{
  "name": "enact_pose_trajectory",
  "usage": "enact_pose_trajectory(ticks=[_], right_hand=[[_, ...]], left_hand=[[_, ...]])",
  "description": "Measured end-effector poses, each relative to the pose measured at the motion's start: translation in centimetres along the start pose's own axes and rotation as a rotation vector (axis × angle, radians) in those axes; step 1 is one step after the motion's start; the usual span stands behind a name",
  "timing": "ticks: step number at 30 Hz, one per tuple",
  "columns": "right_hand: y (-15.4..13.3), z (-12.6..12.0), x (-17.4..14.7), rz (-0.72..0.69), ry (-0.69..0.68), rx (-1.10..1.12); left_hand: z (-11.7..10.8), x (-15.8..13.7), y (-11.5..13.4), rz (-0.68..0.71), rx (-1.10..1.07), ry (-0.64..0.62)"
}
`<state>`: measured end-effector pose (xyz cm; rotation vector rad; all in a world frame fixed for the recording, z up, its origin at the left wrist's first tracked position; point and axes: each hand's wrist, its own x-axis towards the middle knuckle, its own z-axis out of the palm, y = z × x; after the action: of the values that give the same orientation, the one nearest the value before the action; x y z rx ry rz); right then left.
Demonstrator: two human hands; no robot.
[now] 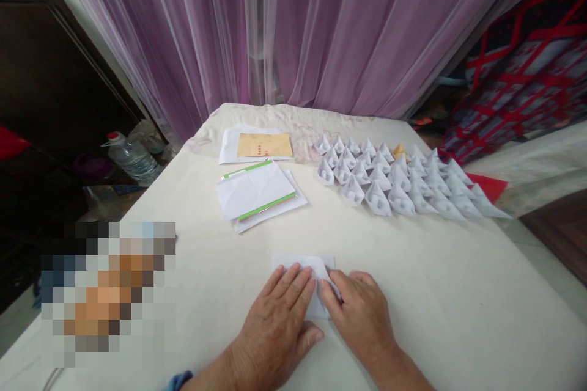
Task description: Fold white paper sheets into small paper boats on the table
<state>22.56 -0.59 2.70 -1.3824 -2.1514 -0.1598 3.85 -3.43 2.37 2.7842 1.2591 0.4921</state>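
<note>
A sheet of white paper, partly folded, lies near the front of the table under my two hands. My left hand rests flat on it, fingers stretched out together. On the right side, my right hand pinches a raised, curling flap of the paper between thumb and fingers. Part of the sheet is covered by my hands. Farther off to the right stand rows of folded white paper boats, with one yellow-brown boat among them.
White sheets with green-edged items lie at centre left. Behind them is a brown envelope with red print on more paper. A pixelated patch hides the table's left front. Purple curtains hang behind; a water bottle stands beyond the left edge.
</note>
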Motion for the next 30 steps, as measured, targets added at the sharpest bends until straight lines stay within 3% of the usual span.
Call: enact_pose_trajectory(ticks=[11,30], right_hand=[[0.8,-0.4,0.1,0.062,-0.044,0.031],[1.1,-0.2,0.4,0.144,-0.001,-0.019]], left_hand=[[-0.1,0.0,0.0,0.006,0.074,-0.01],[-0.5,0.3,-0.1,0.027,0.081,0.013]])
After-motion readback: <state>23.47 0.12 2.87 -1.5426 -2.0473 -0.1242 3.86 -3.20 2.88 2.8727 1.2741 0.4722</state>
